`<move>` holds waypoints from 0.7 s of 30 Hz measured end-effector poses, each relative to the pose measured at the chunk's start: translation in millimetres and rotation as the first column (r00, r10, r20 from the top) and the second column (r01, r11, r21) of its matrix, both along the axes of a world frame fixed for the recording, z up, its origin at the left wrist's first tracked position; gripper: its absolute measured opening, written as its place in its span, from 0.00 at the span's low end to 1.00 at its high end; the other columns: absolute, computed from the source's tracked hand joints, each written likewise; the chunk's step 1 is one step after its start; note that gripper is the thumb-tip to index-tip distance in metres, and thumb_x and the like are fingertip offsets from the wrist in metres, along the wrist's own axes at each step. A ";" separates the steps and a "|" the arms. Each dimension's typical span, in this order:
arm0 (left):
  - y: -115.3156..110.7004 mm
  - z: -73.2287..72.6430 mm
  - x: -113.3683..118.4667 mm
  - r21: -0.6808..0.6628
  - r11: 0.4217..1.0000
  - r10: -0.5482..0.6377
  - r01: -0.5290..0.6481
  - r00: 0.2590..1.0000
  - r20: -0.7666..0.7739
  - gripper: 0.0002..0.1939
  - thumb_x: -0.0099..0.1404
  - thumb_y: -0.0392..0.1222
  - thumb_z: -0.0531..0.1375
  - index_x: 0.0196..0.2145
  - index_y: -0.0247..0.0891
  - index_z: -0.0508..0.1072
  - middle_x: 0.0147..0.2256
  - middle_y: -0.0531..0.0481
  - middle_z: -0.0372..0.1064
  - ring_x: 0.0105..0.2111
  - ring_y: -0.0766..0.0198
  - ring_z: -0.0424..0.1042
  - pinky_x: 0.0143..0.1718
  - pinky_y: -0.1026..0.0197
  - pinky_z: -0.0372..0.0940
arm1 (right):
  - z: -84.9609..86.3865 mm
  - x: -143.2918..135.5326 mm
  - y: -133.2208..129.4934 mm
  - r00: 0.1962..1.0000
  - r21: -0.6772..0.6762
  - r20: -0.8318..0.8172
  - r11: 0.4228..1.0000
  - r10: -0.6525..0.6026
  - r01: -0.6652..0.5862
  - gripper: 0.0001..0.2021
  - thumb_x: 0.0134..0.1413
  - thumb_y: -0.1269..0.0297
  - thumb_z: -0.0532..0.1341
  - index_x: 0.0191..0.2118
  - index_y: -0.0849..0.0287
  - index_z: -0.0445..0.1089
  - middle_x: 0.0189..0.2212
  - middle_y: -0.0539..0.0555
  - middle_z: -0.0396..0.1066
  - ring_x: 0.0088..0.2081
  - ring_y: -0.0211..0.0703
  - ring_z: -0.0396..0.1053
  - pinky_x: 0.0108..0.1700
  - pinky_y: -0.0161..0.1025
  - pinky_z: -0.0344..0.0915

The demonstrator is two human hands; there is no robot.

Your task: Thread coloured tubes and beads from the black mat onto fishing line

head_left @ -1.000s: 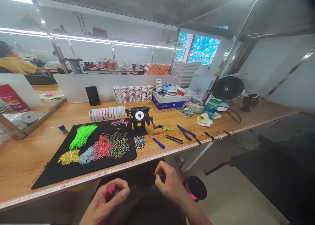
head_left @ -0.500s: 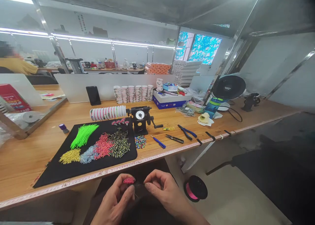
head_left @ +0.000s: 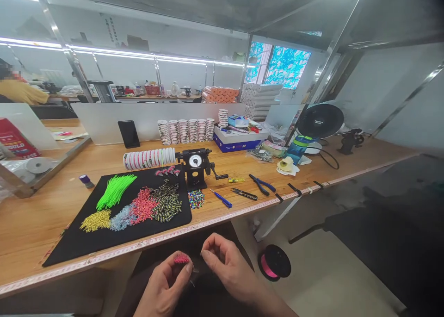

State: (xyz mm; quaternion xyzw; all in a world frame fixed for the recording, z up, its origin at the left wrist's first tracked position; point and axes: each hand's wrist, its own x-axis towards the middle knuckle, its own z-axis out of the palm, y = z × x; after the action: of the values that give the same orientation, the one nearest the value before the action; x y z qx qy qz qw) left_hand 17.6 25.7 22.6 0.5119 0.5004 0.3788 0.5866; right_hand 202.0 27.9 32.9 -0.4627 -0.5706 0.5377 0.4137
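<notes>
Over my lap, below the table edge, my left hand (head_left: 165, 285) is closed in a pinch around a small cluster of pink-red beads (head_left: 181, 258). A thin, pale strand hangs near its fingertips. To the right, my right hand (head_left: 227, 264) has thumb and forefinger pressed together; whatever they hold is too fine to make out. On the black mat (head_left: 69, 247) lie green sticks (head_left: 116, 191) and piles of yellow pieces (head_left: 96, 220), pale blue pieces (head_left: 122, 218), red pieces (head_left: 144, 205) and dark striped pieces (head_left: 167, 203).
Behind the mat stands a hand-cranked winder (head_left: 195, 166) carrying white spools (head_left: 150, 158). Multicoloured beads (head_left: 196, 199), a blue-handled tool (head_left: 221, 198), black tweezers (head_left: 244, 194) and pliers (head_left: 262, 185) lie near the front edge. A pink-wound reel (head_left: 274, 263) is on the floor.
My right hand has risen slightly, and my left hand has dropped a little with the bead cluster still in its fingers. The whole view has shifted slightly.
</notes>
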 end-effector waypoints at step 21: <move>5.8 -34.4 -1.9 -0.288 0.937 -0.066 0.196 0.911 0.408 0.28 0.46 0.63 0.71 0.22 0.39 0.63 0.16 0.64 0.45 0.17 0.74 0.41 0.18 0.67 0.39 | -16.3 -2.4 0.1 0.997 0.031 -0.079 1.000 0.009 -0.007 0.16 0.61 0.50 0.64 0.34 0.60 0.74 0.22 0.45 0.59 0.25 0.36 0.51 0.28 0.36 0.49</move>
State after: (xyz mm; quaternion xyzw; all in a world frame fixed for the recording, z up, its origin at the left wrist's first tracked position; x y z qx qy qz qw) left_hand 15.7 31.6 -11.8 0.3556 0.3921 0.3457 0.7748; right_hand 199.6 28.0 16.6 -0.4323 -0.5637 0.5486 0.4408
